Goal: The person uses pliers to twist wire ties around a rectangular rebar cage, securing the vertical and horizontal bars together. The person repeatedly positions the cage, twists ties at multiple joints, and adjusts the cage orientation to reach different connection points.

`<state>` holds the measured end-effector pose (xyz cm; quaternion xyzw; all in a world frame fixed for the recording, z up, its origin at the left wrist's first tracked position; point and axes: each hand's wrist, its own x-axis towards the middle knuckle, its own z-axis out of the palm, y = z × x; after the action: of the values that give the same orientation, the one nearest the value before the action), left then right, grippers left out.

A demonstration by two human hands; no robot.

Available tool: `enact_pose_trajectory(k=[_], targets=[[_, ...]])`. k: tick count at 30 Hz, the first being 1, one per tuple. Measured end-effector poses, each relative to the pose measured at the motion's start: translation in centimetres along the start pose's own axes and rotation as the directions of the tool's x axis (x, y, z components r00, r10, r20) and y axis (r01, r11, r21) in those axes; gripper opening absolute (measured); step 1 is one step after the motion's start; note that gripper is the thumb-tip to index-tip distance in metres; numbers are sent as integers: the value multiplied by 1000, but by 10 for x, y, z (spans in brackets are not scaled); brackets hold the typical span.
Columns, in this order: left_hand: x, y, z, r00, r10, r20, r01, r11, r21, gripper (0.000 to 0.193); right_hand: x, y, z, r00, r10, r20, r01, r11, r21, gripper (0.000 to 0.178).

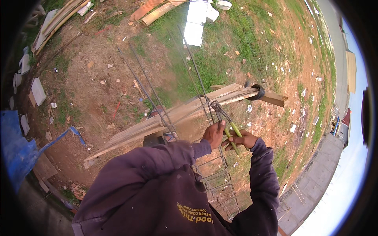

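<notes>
Now both hands work a pair of green-handled pincers, whose head meets the long steel rods where they cross the wooden plank. Right hand has its fingers closed around the handles; left hand fingers grip beside the rod cage.

A single head-worn fisheye looks steeply down, close over the hands, onto sloping ground.
</notes>
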<state>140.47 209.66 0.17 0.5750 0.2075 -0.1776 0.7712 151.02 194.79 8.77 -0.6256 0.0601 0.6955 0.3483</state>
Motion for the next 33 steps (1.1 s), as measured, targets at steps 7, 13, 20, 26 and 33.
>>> enact_pose_trajectory(k=[7,13,20,26,33], targets=[[-28,47,-82,974,187,125,-224,845,486,45,9,90,114,871,-458,-177,460,634,622,69],[-34,61,-123,944,326,-42,-283,872,399,50,7,202,194,584,-249,-773,807,283,518,56],[-86,0,-31,943,145,299,-221,945,241,46,20,364,250,-302,220,-928,124,974,190,48],[-158,-76,28,853,176,492,-417,797,437,41,58,428,250,-347,299,-889,66,953,294,60],[-214,-88,50,850,-63,523,-156,918,365,40,35,381,250,-506,53,-861,119,993,-9,43]])
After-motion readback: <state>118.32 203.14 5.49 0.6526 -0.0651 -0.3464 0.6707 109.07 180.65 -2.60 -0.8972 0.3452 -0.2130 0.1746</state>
